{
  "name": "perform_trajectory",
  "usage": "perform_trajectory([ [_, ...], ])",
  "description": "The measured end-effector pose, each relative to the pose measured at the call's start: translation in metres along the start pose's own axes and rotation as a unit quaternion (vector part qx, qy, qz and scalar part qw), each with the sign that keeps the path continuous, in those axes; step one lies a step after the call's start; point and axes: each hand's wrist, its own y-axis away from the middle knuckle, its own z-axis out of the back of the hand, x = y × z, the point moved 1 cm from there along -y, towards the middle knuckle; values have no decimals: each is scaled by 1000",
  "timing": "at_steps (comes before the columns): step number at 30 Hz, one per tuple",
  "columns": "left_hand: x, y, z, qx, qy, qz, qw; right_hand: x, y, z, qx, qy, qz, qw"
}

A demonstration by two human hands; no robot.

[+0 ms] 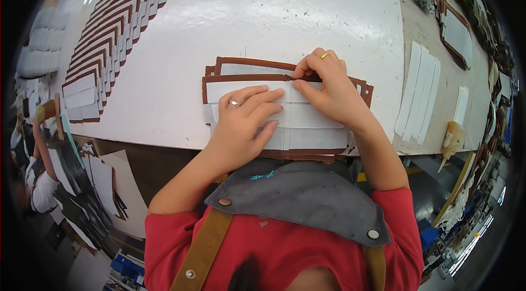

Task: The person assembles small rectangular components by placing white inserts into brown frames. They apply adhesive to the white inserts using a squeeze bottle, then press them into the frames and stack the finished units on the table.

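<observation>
In front of me on the table lies a stack of flat white panels with brown borders point(246, 91), possibly leather or fabric. Resting on the top panel, left of its middle seam, is my left hand point(244, 121), fingers spread and holding nothing. My right hand point(323, 80) pinches the panel's brown upper edge near the middle seam, thumb and index finger together. Its fingertips partly cover that edge. Other brown-edged panels show beneath, slightly offset at the top and right.
A long overlapping row of similar brown-edged panels point(118, 28) runs along the table's left side. To the right lie white strips point(419, 93), a glue bottle point(452, 140) and another small pile of panels point(456, 33). A co-worker's arm point(44, 146) shows at far left.
</observation>
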Motion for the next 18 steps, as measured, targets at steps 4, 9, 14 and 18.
perform_trajectory([
  [4,15,10,8,-125,77,59,987,4,3,4,-14,18,12,1000],
  [9,33,23,18,-224,-63,120,965,16,8,11,-10,2,3,1000],
  [14,30,34,25,-215,42,204,954,28,9,15,-4,-25,-22,999],
  [18,31,34,22,-219,219,205,928,33,9,14,1,-36,-51,998],
])
